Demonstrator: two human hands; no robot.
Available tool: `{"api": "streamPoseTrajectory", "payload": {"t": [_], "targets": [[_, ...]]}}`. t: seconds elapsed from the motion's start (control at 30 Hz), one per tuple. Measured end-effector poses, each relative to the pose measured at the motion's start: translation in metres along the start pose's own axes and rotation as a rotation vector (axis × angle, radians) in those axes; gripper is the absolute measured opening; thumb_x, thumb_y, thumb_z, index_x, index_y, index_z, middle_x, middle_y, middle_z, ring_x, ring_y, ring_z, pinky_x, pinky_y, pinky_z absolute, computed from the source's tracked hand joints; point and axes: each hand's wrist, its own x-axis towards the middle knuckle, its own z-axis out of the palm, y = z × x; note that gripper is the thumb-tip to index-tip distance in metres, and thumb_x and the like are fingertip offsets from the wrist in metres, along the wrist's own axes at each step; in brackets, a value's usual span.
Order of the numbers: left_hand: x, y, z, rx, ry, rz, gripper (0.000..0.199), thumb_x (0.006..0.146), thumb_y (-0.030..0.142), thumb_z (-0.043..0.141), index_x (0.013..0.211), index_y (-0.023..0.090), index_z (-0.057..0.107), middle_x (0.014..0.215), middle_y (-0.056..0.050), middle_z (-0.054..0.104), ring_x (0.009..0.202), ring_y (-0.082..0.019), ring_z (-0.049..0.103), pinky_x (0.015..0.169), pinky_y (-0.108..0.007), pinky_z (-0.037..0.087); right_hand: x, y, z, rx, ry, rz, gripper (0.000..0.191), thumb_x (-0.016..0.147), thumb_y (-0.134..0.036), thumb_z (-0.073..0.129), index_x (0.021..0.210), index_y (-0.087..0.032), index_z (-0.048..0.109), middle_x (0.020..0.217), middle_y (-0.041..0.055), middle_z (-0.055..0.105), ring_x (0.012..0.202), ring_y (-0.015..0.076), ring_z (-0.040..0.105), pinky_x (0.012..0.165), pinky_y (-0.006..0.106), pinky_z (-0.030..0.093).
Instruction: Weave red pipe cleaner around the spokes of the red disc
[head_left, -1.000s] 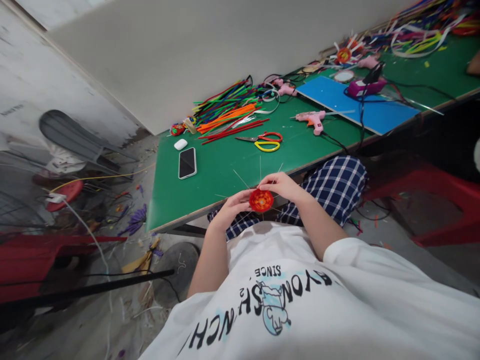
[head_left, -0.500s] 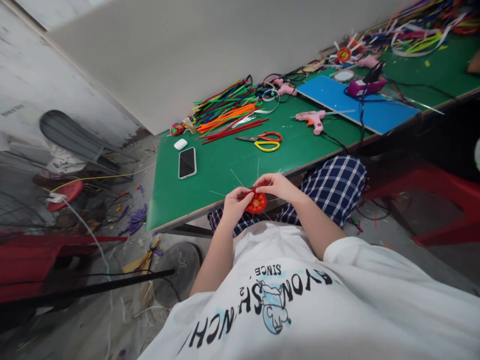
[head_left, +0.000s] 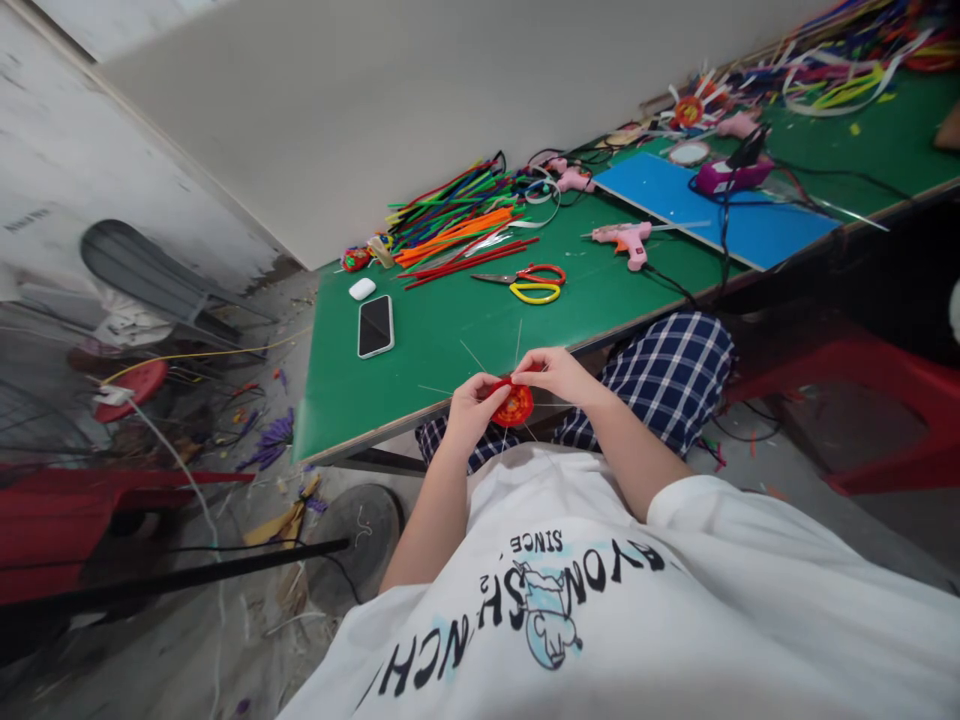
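We appear to be in a craft workshop. Along the wall before us runs a green worktable (head_left: pixel 442 335) with pink glue guns (head_left: pixel 634 241), scissors (head_left: pixel 519 278) and heaped coloured stems (head_left: pixel 457 205). Near a blue board (head_left: pixel 787 228) we notice cords and a purple plug block (head_left: pixel 731 177). Beside us, purple scraps (head_left: pixel 271 440) litter a grey floor (head_left: pixel 289 300), and a stained wall (head_left: pixel 52 140) stands beyond.

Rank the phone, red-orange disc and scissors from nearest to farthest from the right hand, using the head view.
From the right hand:
1. Red-orange disc, at its fingertips.
2. Scissors, ahead on the green table.
3. Phone, well to the left.
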Motion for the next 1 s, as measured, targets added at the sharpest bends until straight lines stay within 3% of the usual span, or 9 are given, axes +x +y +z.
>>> {"api": "streamPoseTrajectory", "payload": {"t": [0.17, 0.3, 0.53, 1.0], "targets": [[-0.001, 0.001, 0.0, -0.02, 0.03, -0.01, 0.021, 0.061, 0.031, 0.063, 0.07, 0.014, 0.054, 0.061, 0.002, 0.059, 0.054, -0.007, 0.053, 0.054, -0.019, 0.042, 0.001, 0.006, -0.005, 0.129, -0.139, 0.037, 0.025, 0.06, -0.031, 0.063, 0.078, -0.014, 0.063, 0.073, 0.0027, 0.064, 0.065, 0.0112, 0.056, 0.066, 0.027, 0.044], [0.0, 0.001, 0.0, -0.033, 0.037, -0.027, 0.021, 0.059, 0.03, 0.064, 0.07, 0.013, 0.056, 0.062, 0.001, 0.06, 0.056, -0.008, 0.054, 0.057, -0.02, 0.043, 0.002, 0.011, -0.008, 0.242, -0.18, 0.065, 0.022, 0.059, -0.025, 0.064, 0.078, -0.015, 0.063, 0.078, 0.0027, 0.064, 0.072, 0.0116, 0.057, 0.073, 0.029, 0.044], [-0.001, 0.0, 0.001, -0.051, 0.003, -0.108, 0.026, 0.058, 0.031, 0.065, 0.077, 0.012, 0.063, 0.07, -0.003, 0.064, 0.061, -0.011, 0.057, 0.063, -0.024, 0.045, 0.0, 0.011, -0.008, 0.259, -0.159, 0.063, 0.016, 0.059, -0.025, 0.065, 0.069, -0.014, 0.061, 0.07, 0.0011, 0.063, 0.064, 0.0096, 0.056, 0.067, 0.026, 0.044], [-0.002, 0.0, 0.0, 0.043, -0.053, -0.077, 0.026, 0.06, 0.033, 0.063, 0.076, 0.012, 0.065, 0.07, -0.003, 0.065, 0.061, -0.012, 0.056, 0.06, -0.023, 0.045, 0.002, 0.016, -0.009, 0.256, -0.241, 0.079, 0.018, 0.058, -0.026, 0.065, 0.069, -0.013, 0.058, 0.07, 0.0006, 0.062, 0.064, 0.0094, 0.056, 0.066, 0.025, 0.044]]}}
